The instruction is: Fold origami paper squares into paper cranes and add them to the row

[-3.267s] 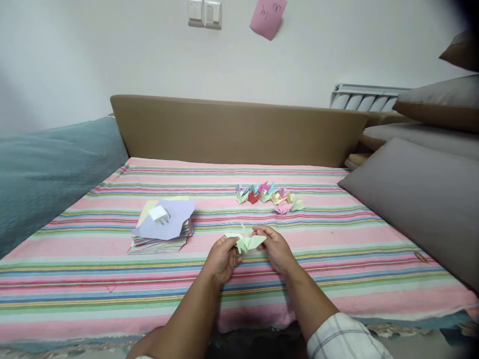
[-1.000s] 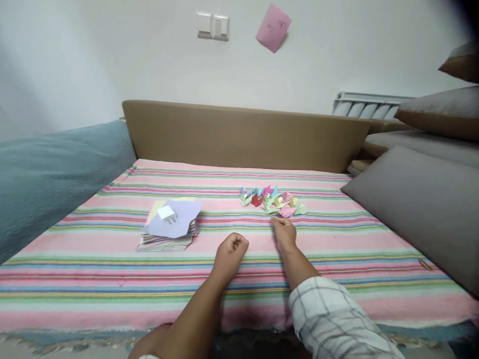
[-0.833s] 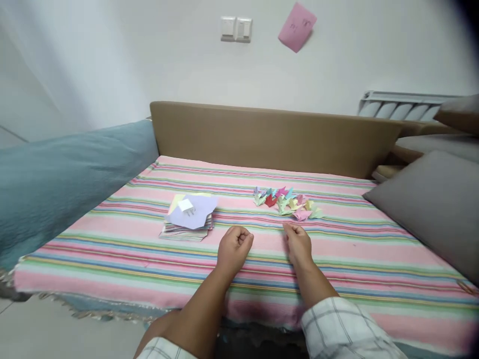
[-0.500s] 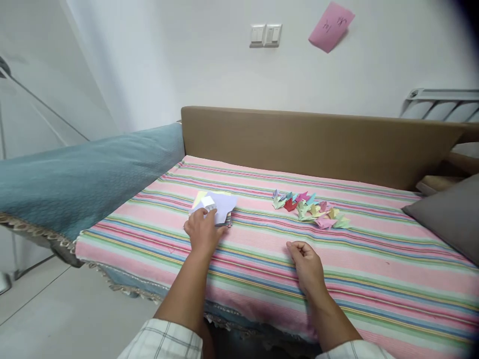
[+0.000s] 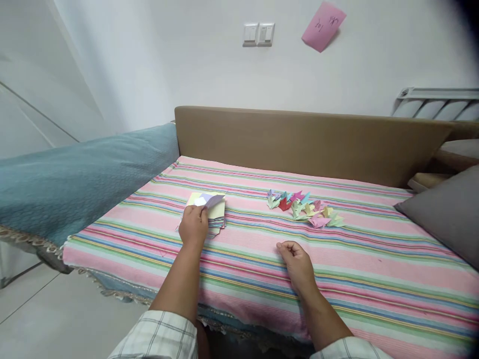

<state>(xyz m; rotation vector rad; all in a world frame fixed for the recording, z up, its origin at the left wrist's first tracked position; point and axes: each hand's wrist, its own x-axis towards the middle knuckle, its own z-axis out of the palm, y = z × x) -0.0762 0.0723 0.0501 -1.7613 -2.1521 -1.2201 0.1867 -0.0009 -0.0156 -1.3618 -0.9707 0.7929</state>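
My left hand (image 5: 193, 224) is closed on a lilac sheet of paper (image 5: 212, 200), pinched by its near edge and tilted up over a stack of coloured paper (image 5: 217, 212) with a pale yellow sheet on top. Something white shows just beyond my fingertips; its shape is partly hidden. To the right, my right hand (image 5: 298, 264) hovers over the striped cloth (image 5: 254, 269), fingers loosely curled, thumb against the forefinger, with nothing visible in them. Beyond that hand lies a cluster of folded paper cranes (image 5: 305, 209) in red, pink, green, yellow and blue.
The striped cloth covers a sofa seat with a brown backrest (image 5: 299, 144) and a blue-covered armrest (image 5: 90, 174) at left. A grey cushion (image 5: 445, 214) leans at the right. Light switches (image 5: 258, 35), a pink note (image 5: 324, 26) and a radiator (image 5: 437, 102) are on the wall.
My left hand has taken the lilac sheet and lifted it, baring the yellow sheet beneath. My right hand keeps nearly the same pose. The view has shifted slightly.
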